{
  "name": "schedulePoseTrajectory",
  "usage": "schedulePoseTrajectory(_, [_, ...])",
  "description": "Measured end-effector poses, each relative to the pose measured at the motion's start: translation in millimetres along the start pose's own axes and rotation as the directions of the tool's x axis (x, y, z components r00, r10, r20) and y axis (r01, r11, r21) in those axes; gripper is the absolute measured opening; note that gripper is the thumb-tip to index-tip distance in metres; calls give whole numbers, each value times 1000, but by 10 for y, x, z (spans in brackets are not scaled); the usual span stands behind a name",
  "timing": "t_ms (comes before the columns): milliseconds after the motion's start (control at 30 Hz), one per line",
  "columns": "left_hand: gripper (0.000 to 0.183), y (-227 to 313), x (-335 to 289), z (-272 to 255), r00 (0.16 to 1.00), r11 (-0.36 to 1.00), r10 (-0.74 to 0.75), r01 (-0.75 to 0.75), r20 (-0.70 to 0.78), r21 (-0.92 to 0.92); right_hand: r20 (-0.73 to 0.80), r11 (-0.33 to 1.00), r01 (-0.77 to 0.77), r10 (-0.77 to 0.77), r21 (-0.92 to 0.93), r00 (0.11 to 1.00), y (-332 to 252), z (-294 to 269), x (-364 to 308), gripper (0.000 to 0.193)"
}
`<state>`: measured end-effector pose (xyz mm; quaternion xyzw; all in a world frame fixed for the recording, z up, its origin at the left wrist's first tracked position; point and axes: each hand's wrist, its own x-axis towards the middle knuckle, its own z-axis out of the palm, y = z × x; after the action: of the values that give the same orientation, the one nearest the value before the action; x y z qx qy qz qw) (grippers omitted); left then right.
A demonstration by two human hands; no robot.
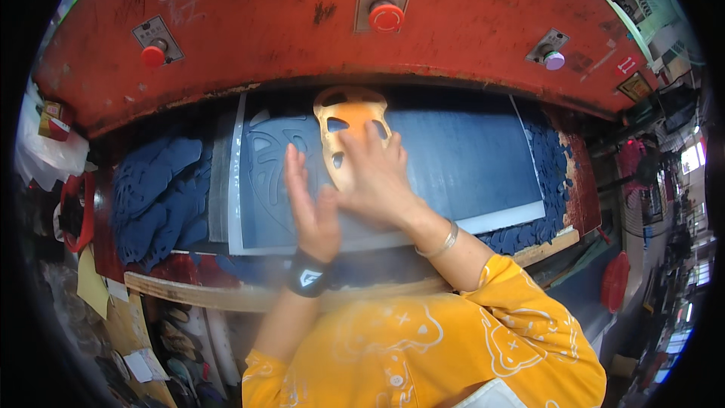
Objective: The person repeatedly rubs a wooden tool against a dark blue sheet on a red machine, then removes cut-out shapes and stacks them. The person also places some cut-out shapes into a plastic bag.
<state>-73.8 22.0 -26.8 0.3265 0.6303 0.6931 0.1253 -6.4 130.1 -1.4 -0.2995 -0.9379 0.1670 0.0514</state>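
A yellow-orange cutting die (pixel 350 115), shaped like a sole with several cutouts, is at the middle of the dark blue sheet (pixel 461 159). My right hand (pixel 375 177) reaches over the die from the near side, its fingers at the cutouts and holding it. The fingers partly cover the die's right side. My left hand (pixel 311 208) stands on edge just left of the die, fingers stretched out, with nothing in it. Left of that hand, curved cut outlines (pixel 276 159) mark the blue sheet. A black wristband (pixel 307 273) circles my left wrist.
A red machine beam (pixel 287 23) spans the far side, carrying a central red push button (pixel 386 17). Dark blue cut pieces (pixel 160 196) are piled at left; perforated blue scrap (pixel 547 181) lies at right. A wooden strip (pixel 204 292) edges the near side.
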Motion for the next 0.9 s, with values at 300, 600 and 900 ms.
schedulePoseTrajectory(300, [95,38,-529,-161,881,824,-93,-193,463,533,-101,669,38,56,743,993,216,-77,-565,91])
schedulePoseTrajectory(600, [85,182,-648,-100,881,508,-88,-362,465,782,-123,518,54,101,854,987,852,-473,-804,84])
schedulePoseTrajectory(900, [75,172,-497,-66,909,636,-24,-307,415,708,-122,994,-107,102,-34,987,711,-359,-790,74])
